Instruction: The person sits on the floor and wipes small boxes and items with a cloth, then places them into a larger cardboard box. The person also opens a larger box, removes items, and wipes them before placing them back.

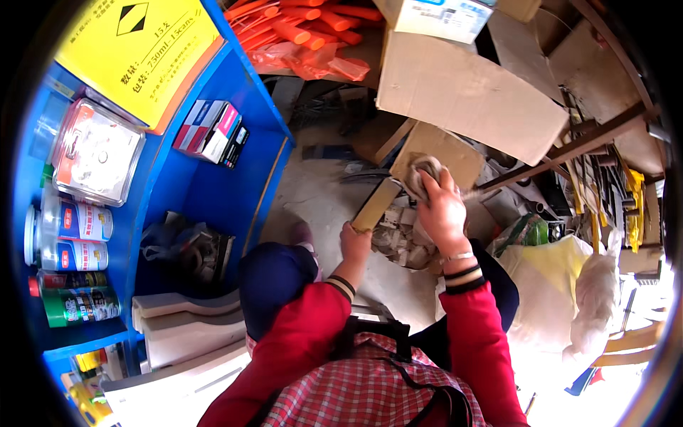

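My left hand grips the lower end of a narrow, flat brown piece, perhaps a small cardboard box, with a dark side edge. It is tilted up and away from me. My right hand is closed around a bunched greyish-brown rag, held just beyond the far right end of the brown piece; whether they touch I cannot tell. Beneath both hands is a heap of small whitish and brown pieces, partly hidden by my right arm. What holds the heap is unclear.
Blue shelves with cans, boxes and a yellow carton rise on my left. Large cardboard boxes and orange tubes lie ahead. To my right are a rusty metal bar and white sacks.
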Demonstrator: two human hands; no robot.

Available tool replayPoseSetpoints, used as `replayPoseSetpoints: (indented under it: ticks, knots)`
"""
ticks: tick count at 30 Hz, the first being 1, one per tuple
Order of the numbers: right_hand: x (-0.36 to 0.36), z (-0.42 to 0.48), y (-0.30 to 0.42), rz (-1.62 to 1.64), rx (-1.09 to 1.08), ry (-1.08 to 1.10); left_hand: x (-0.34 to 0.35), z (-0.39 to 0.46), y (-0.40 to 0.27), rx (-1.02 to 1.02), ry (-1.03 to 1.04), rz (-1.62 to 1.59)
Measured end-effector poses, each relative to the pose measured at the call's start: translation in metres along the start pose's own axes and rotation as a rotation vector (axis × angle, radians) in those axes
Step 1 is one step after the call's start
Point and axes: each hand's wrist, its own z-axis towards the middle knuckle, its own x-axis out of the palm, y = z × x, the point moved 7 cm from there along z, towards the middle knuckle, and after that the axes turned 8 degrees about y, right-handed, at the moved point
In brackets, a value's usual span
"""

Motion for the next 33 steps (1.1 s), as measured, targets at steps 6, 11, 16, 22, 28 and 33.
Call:
replayPoseSetpoints:
  ticks: [6,11,16,22,28,33]
  knots:
    - [0.126,0.024,0.036,-0.538,-0.367,0.518,0.021,0.004,0.035,0.084,0.09,-0.31]
    - [0.138,-0.011,0.078,-0.488,-0.674,0.836,0.016,-0.002,0.011,0.112,0.207,-0.342]
    - [0.141,0.036,0.041,-0.708,-0.458,0.762,0.013,-0.002,0.02,0.077,0.117,-0.187]
    - [0.133,0.078,0.004,-0.533,-0.101,0.575,0.019,0.0,0.021,0.018,0.221,-0.422]
    - [0.124,0.093,-0.006,-0.434,0.079,0.662,0.016,0.0,0.016,-0.02,0.249,-0.371]
    - [0.099,0.093,-0.006,-0.321,0.178,0.644,0.013,0.003,0.01,0.039,0.164,-0.161]
